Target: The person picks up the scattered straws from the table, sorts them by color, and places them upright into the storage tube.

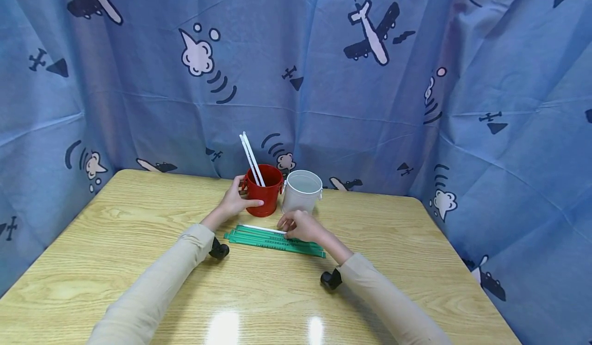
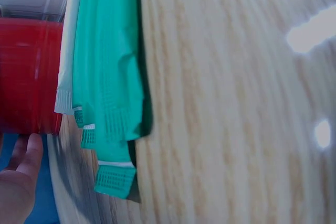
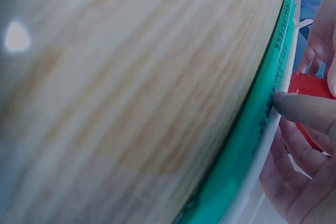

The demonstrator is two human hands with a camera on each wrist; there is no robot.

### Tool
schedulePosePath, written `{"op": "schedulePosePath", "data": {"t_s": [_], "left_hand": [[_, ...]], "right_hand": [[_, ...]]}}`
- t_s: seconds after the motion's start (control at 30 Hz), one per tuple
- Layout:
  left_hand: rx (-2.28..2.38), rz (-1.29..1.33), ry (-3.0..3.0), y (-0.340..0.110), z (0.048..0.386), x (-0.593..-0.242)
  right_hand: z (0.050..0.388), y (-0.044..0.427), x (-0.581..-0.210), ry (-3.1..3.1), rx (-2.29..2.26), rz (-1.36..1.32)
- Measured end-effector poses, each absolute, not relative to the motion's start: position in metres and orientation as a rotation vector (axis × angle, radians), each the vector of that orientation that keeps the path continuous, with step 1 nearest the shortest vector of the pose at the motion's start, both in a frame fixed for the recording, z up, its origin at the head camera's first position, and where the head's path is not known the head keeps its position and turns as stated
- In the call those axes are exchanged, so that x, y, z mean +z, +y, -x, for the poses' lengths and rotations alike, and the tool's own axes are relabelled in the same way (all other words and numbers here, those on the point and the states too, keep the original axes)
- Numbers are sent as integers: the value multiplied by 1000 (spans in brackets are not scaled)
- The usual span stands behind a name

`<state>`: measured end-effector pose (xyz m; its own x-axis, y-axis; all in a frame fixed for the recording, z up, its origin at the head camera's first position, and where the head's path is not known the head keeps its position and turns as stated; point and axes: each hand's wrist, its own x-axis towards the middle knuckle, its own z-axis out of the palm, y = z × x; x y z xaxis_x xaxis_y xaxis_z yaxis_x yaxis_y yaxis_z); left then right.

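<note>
A red bucket at the back of the table holds two white sticks leaning left. My left hand grips this bucket around its left side, thumb across the front. In front lie several green wrapped packets, side by side, with one white packet along their back edge. My right hand is at the white packet, thumb touching it and fingers bent beside it; in the right wrist view the thumb lies against the white and green edge.
A white bucket stands right of the red one, close beside it. The wooden table spreads in front and to both sides. A blue curtain with airplane prints hangs behind the table.
</note>
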<state>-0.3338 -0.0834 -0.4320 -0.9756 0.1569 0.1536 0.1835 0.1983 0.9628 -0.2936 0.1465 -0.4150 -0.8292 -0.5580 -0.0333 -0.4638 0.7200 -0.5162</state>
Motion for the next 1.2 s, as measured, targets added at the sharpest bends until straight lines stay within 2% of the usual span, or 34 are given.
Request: {"op": "schedulePosePath", "data": {"t_s": [0.37, 0.93, 1.2], "left_hand": [[-1978, 342, -2385, -83, 338, -435], [-1976, 387, -2392, -86, 334, -431], [-1952, 415, -2395, -87, 339, -437]], "right_hand": [[292, 150, -410, 2754, -738, 916], [287, 168, -390, 2764, -754, 811], [288, 173, -383, 2733, -912, 864]]}}
